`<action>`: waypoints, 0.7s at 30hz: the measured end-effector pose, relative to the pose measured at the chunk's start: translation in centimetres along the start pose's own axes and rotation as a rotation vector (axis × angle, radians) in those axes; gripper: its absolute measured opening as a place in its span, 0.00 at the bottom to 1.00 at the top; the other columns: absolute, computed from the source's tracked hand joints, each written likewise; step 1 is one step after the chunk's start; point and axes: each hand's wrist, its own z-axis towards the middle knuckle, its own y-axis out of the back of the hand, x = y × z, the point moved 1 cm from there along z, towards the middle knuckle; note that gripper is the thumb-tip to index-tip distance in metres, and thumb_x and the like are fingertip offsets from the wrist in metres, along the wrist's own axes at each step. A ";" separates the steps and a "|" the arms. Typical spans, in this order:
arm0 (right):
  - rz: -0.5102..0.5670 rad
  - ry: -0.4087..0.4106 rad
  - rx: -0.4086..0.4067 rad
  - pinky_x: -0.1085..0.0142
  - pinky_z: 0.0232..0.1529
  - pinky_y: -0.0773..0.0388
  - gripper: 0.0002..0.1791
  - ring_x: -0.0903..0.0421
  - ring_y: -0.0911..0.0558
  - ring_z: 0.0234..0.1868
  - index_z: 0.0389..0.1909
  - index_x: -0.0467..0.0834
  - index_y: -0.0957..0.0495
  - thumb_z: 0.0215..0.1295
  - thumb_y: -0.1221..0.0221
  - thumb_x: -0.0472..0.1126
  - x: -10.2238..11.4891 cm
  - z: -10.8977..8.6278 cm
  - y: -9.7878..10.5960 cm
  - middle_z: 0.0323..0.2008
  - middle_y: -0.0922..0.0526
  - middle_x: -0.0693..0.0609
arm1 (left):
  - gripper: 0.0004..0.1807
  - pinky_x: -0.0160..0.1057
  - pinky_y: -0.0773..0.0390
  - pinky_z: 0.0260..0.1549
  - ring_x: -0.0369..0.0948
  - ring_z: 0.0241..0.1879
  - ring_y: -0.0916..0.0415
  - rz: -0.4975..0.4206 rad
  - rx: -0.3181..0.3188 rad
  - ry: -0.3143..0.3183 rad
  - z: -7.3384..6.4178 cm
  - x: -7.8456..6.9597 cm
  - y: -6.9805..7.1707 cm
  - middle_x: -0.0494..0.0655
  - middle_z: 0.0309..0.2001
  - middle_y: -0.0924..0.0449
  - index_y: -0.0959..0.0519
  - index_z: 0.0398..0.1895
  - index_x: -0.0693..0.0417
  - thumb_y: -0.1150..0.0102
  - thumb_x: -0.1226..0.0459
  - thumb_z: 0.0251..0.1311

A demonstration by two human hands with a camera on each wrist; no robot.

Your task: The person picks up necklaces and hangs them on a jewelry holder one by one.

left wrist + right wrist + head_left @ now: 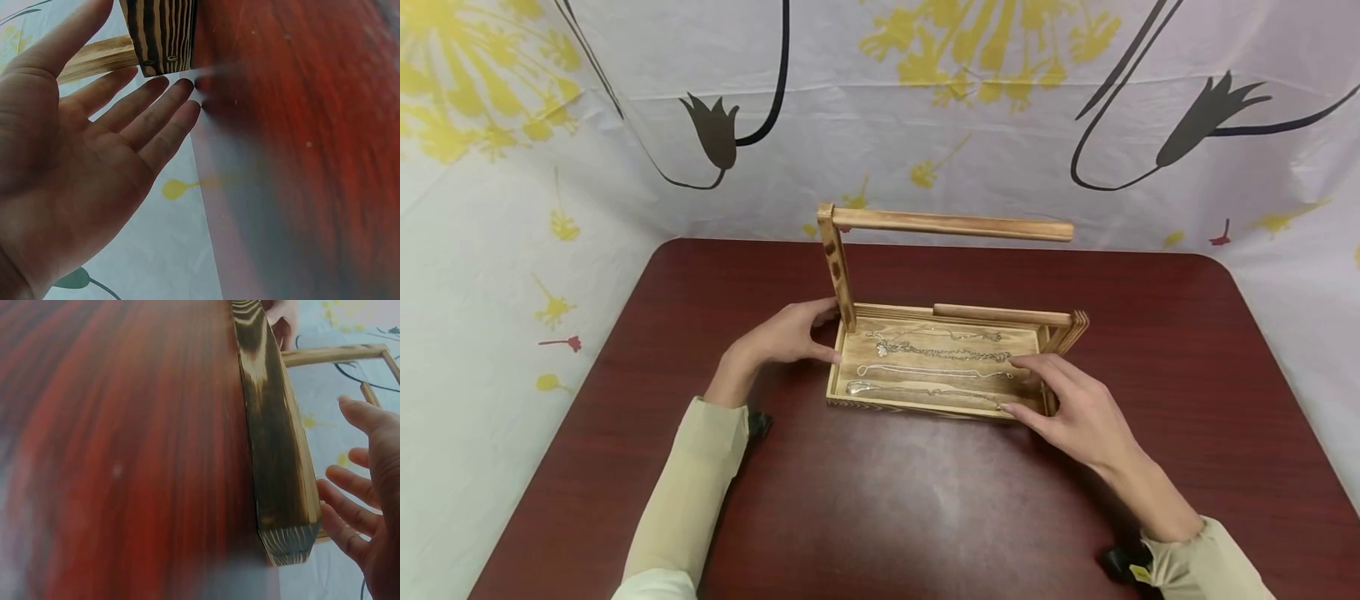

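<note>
"What's on the bench [880, 508]?"
"A wooden tray [910, 407], long axis left to right, between the right hand [1078, 412] at its right end and left hand [786, 333] at its left; both relaxed, grasping nothing, neither clearly nearer."

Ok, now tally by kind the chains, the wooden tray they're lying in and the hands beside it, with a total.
Chains: 4
Wooden tray: 1
Hands, left hand and right hand: 2
Total: 7

Wooden tray [910, 407], metallic necklaces [943, 354], glossy table [940, 508]
</note>
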 end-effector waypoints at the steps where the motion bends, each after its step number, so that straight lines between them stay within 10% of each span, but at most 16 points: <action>1: 0.012 -0.004 0.008 0.69 0.34 0.29 0.33 0.60 0.21 0.34 0.58 0.45 0.20 0.49 0.25 0.49 0.1 0.1 -0.1 0.44 0.17 0.53 | 0.52 0.50 0.32 0.65 0.53 0.67 0.33 -0.007 0.001 0.000 0.0 0.0 0.0 0.59 0.68 0.32 0.43 0.76 0.63 0.23 0.58 0.51; 21: 0.168 -0.082 0.086 0.71 0.34 0.21 0.26 0.61 0.17 0.35 0.53 0.44 0.18 0.50 0.23 0.41 0.7 1.4 -2.2 0.43 0.15 0.53 | 0.45 0.48 0.29 0.62 0.50 0.63 0.28 -0.045 -0.021 0.010 0.5 0.3 0.1 0.55 0.63 0.26 0.35 0.72 0.57 0.23 0.60 0.52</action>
